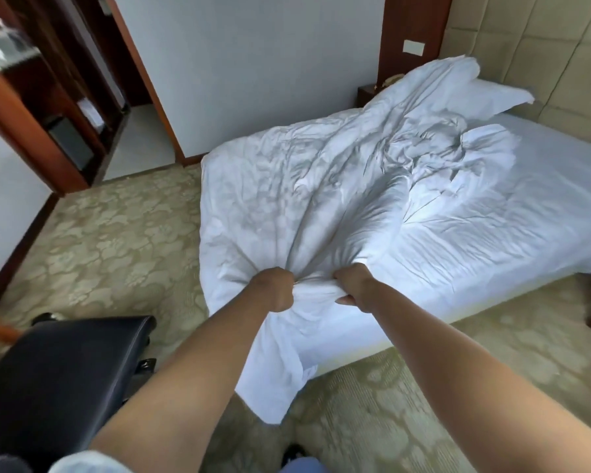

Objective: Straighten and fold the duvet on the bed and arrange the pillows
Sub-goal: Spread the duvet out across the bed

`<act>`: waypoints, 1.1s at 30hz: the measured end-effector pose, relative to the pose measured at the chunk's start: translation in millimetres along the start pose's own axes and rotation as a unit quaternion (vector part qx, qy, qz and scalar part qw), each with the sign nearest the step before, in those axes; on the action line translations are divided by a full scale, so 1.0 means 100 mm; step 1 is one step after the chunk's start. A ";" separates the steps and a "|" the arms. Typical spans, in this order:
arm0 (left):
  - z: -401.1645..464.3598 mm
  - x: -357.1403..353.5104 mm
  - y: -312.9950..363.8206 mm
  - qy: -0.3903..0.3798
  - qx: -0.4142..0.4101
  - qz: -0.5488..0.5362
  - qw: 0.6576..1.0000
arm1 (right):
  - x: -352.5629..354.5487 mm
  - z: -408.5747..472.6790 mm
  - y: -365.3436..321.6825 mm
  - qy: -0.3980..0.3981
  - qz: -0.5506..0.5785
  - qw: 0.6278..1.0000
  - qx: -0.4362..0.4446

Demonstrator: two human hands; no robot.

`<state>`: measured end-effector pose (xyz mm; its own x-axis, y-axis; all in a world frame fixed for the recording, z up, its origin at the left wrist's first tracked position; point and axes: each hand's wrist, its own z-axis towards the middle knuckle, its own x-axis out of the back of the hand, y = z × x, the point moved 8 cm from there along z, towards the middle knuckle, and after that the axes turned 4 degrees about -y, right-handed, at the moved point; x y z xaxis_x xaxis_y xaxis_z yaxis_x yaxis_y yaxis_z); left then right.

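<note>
Hands grip one bunched duvet [321,186] corner, left hand [277,289] beside right hand [352,285]; pulling hard could drag the pillow [485,97] beyond them off the bed [543,199].

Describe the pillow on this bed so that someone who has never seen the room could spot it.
Find the padded beige headboard at the far end of the bed. The pillow leans against it there, smooth and plump, unlike the creased duvet bunched beside it.
</note>
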<state>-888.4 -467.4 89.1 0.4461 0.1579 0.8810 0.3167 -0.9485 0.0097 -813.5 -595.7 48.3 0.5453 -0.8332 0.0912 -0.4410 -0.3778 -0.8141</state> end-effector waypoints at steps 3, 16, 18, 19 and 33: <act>0.03 -0.06 0.04 -0.015 0.006 -0.016 1.000 | 0.06 0.03 0.07 -0.006 -0.019 1.000 -0.002; 1.34 -0.37 0.44 -0.119 -0.041 -0.071 0.989 | 0.97 1.10 -0.02 0.023 -0.486 0.874 0.010; 1.60 -0.23 0.59 -0.112 -0.061 -0.085 0.988 | 1.10 1.30 -0.19 0.030 -0.516 0.856 0.022; 1.71 -0.16 0.67 -0.109 -0.067 -0.087 0.988 | 1.17 1.38 -0.27 0.039 -0.521 0.852 0.028; 3.36 0.67 2.25 -0.103 -0.104 -0.072 0.987 | 2.85 2.53 -0.76 0.035 -0.544 0.837 0.049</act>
<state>-506.4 -577.8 -8.3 0.5762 0.3277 0.7487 0.2197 -0.9445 0.2443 -444.3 -702.6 -8.7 0.5412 -0.0401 0.8400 0.3523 -0.8962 -0.2698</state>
